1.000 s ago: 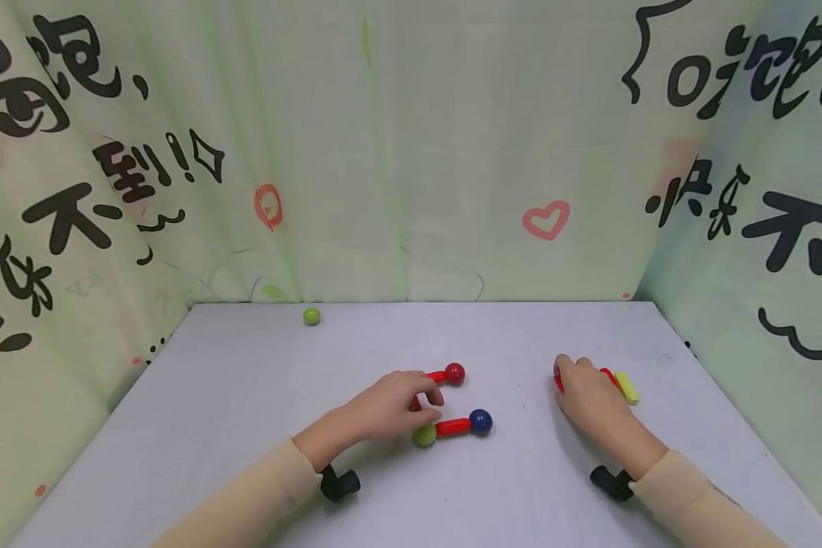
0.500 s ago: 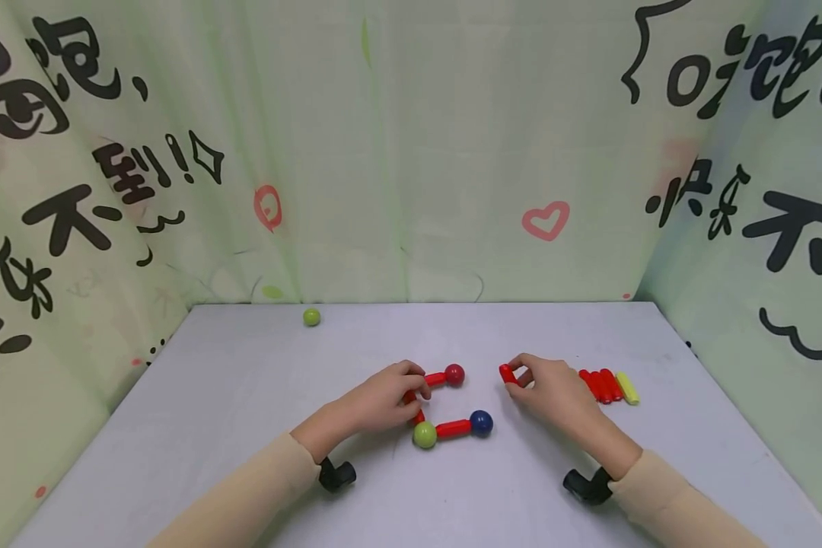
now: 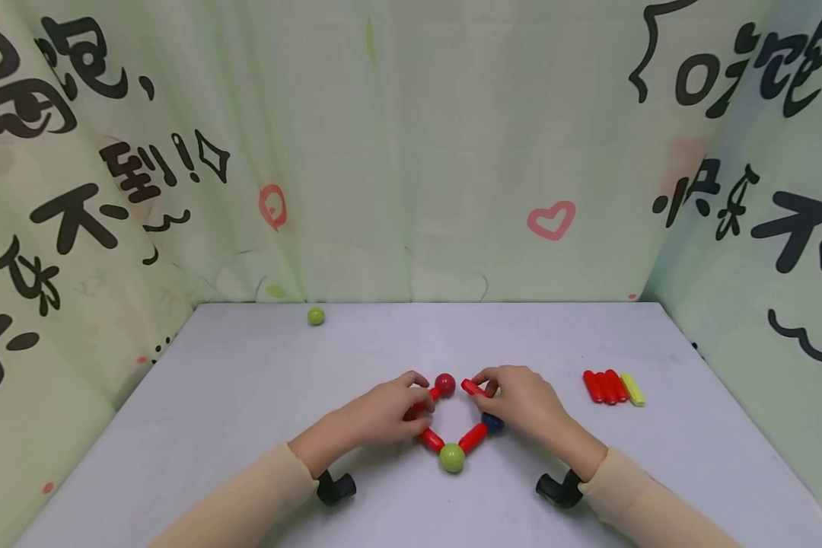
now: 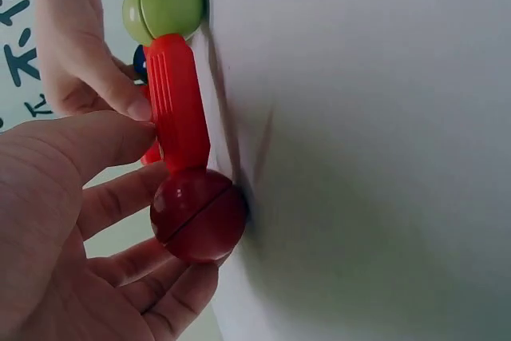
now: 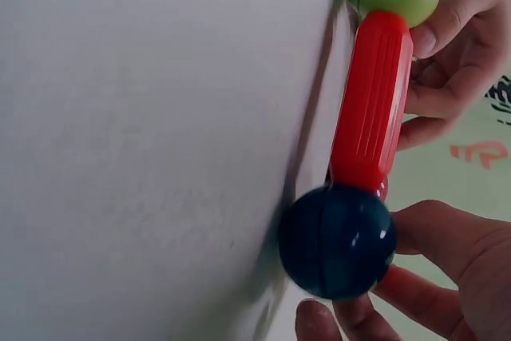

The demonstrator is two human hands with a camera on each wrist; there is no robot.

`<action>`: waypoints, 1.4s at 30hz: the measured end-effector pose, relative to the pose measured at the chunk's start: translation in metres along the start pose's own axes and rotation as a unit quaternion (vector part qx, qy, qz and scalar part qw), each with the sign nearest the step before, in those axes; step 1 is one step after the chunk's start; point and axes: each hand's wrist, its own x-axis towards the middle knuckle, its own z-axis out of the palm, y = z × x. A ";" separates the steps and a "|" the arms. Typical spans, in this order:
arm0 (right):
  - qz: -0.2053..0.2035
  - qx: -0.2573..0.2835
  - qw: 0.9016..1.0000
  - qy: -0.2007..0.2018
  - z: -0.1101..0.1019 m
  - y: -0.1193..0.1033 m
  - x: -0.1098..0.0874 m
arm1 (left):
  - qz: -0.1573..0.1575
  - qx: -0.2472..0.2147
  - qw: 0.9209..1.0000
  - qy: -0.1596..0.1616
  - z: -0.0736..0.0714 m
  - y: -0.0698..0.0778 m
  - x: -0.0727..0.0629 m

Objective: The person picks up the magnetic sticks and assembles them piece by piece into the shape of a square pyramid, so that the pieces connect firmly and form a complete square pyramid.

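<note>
Near the middle of the desk [image 3: 246, 380], toward its front edge, lies a diamond of rods and balls. The right hand [image 3: 520, 399] pinches a loose red rod [image 3: 472, 387], its long axis slanting from the dark red ball [image 3: 444, 383] down toward the blue ball [image 3: 495, 423] (half hidden under the fingers). The left hand [image 3: 383, 411] grips the opposite red rod; its far ball is hidden. A green ball [image 3: 452, 457] closes the near corner.

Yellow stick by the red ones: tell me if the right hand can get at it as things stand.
Probably yes. The yellow stick lies on the table's right side, nothing between it and the right hand. But that hand pinches a red stick, so it would likely have to let go first.
</note>
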 end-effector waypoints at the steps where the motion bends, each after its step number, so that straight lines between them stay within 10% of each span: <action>1: -0.002 0.001 1.000 -0.003 0.001 -0.001 0.000 | -0.001 -0.004 1.000 -0.003 0.000 0.002 -0.001; 12: -0.021 0.000 0.999 -0.036 0.002 -0.001 0.000 | -0.010 -0.031 0.999 -0.010 0.002 0.025 -0.009; 20: 0.034 0.011 0.997 -0.074 -0.018 0.015 -0.010 | -0.018 -0.074 0.997 0.027 -0.003 0.012 0.011; 27: 0.001 0.089 0.993 -0.079 -0.017 0.023 -0.011 | 0.053 -0.117 0.989 -0.072 -0.004 -0.005 0.021; 32: -0.012 0.089 0.995 -0.054 -0.010 0.023 -0.010 | 0.038 -0.131 0.981 -0.137 -0.012 -0.009 0.013; 42: -0.014 0.107 0.992 -0.069 -0.005 0.026 -0.010 | 0.030 -0.132 0.985 -0.105 -0.004 -0.011 0.010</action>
